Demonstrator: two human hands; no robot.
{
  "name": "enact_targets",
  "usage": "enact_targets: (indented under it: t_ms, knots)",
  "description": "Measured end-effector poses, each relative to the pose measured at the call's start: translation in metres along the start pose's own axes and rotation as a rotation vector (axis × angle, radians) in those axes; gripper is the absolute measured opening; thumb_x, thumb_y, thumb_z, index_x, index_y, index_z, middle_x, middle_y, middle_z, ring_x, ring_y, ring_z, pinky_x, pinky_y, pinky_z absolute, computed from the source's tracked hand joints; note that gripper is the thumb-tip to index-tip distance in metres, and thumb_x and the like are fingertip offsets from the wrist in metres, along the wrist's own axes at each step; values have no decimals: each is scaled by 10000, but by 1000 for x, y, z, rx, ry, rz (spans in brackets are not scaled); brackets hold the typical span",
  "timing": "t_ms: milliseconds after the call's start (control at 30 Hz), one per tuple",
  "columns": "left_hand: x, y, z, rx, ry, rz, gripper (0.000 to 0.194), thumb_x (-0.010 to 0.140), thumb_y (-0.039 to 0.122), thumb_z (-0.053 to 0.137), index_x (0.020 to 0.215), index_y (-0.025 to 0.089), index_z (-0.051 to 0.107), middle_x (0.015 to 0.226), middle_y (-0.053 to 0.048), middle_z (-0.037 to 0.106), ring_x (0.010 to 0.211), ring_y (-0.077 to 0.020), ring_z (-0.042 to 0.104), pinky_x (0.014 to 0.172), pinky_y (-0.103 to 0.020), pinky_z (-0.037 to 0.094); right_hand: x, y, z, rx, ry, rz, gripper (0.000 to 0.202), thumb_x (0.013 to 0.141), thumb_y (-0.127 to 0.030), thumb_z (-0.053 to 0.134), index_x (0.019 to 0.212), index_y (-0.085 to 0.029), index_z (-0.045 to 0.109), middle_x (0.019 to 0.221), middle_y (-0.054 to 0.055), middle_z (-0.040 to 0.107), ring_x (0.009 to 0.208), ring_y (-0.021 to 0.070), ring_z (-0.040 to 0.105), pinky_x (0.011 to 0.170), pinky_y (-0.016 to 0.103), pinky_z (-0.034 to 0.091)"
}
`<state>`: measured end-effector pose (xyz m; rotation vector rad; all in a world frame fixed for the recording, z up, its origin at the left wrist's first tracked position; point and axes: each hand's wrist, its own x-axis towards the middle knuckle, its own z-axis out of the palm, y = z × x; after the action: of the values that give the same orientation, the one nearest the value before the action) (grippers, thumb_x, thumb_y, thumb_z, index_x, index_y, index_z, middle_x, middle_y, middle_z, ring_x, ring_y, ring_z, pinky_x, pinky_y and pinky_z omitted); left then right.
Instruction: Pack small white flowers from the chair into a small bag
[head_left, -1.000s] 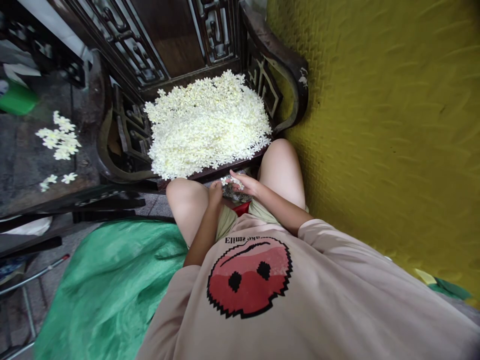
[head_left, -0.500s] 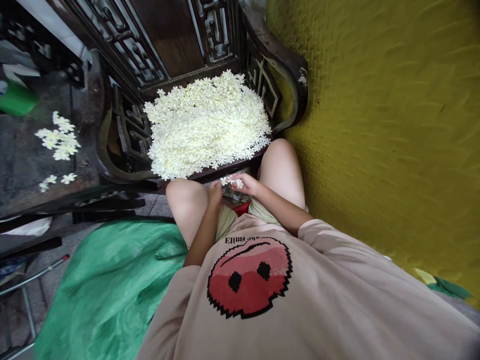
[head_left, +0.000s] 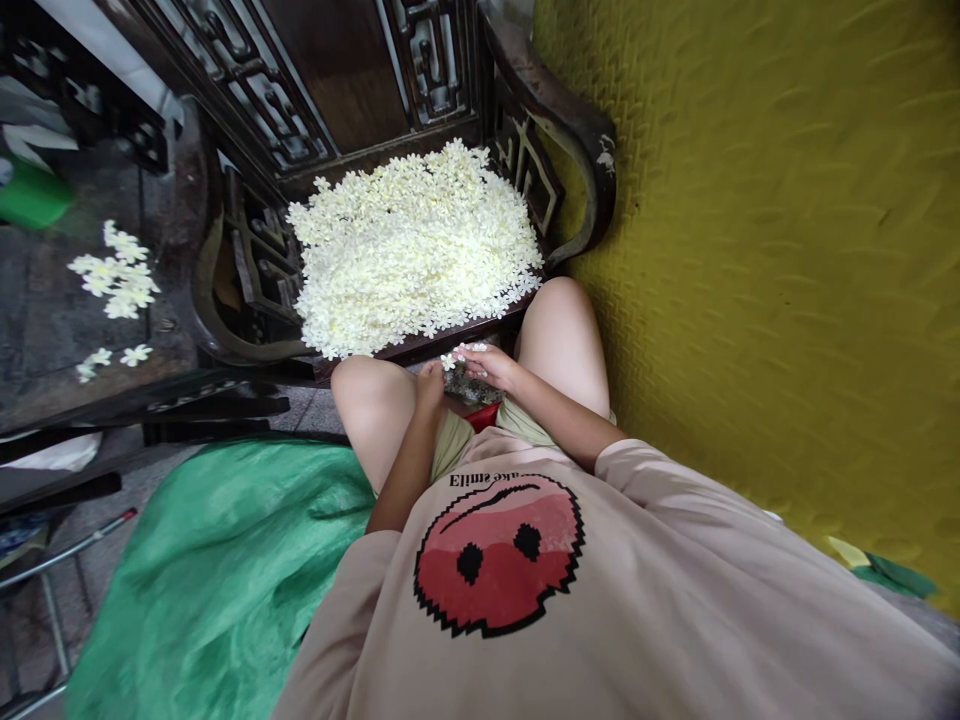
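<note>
A few small white flowers [head_left: 449, 361] have shifted slightly upward. The dark carved wooden chair [head_left: 598, 165] bears a large remaining white flower heap [head_left: 420, 255]; the right hand [head_left: 491, 366] pinches only those few, and what the curled left hand [head_left: 430, 382] holds, I cannot tell.

Small white flowers [head_left: 448, 361], open-petalled, seemingly several, held in the right hand [head_left: 492, 368].

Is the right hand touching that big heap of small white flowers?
Apart: the head view shows the dark wooden seat edge between the right hand and heap.
</note>
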<state>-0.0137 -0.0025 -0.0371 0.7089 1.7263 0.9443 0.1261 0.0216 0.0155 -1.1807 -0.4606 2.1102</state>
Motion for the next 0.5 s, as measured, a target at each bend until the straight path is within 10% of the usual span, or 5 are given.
enact_targets:
  t_ms: [333, 500]
  knots:
    - [-9, 10, 1, 24, 29, -17, 123, 726, 214, 475, 656, 159, 560, 525, 37, 465, 513, -99, 406, 551, -230, 327, 11, 8, -6, -128, 85, 112, 50, 660, -145, 484, 621, -169, 464, 417, -73, 322, 344, 47, 209, 370, 191, 131]
    - [-12, 12, 0, 109, 7, 57, 119, 743, 233, 483, 692, 169, 570, 581, 19, 513, 586, -125, 460, 591, -237, 353, 10, 17, -2, -415, 68, -183, 287, 690, -354, 603, 554, -190, 411, 455, -73, 330, 423, 58, 259, 417, 201, 191]
